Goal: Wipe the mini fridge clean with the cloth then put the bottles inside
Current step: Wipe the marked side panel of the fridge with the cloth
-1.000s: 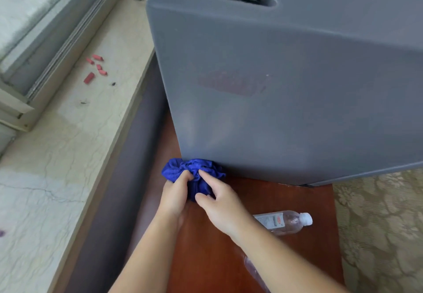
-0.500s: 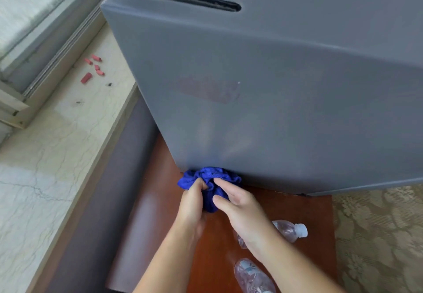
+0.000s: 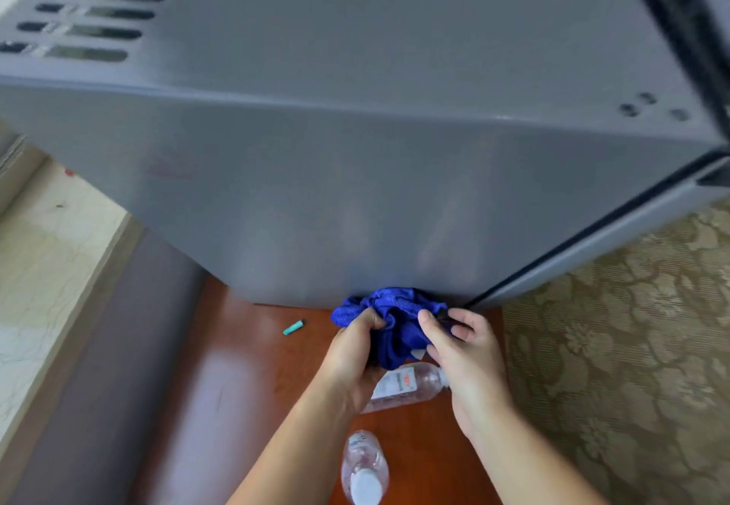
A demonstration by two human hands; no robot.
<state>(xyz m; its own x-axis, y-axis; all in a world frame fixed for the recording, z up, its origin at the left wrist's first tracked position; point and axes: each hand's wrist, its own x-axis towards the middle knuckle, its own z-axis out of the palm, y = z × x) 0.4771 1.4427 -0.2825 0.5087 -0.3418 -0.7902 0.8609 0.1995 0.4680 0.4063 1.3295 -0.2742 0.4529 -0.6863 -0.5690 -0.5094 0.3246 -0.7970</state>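
The grey mini fridge (image 3: 355, 173) fills the upper view and stands on a red-brown wooden table (image 3: 237, 386). A bunched blue cloth (image 3: 391, 315) sits against the bottom of the fridge's side wall. My left hand (image 3: 355, 354) grips its left part and my right hand (image 3: 462, 350) pinches its right part. One clear plastic bottle (image 3: 407, 386) lies on the table under my hands, partly hidden by them. A second clear bottle (image 3: 365, 469) with a white cap lies nearer to me.
A small teal object (image 3: 293, 327) lies on the table left of the cloth. A marble window ledge (image 3: 43, 267) runs along the left. Patterned beige carpet (image 3: 616, 366) lies to the right. The fridge door edge (image 3: 592, 236) is at right.
Both hands and the cloth have slid to the right along the bottom of the fridge's side. My view has shifted right, so both bottles and the teal object show.
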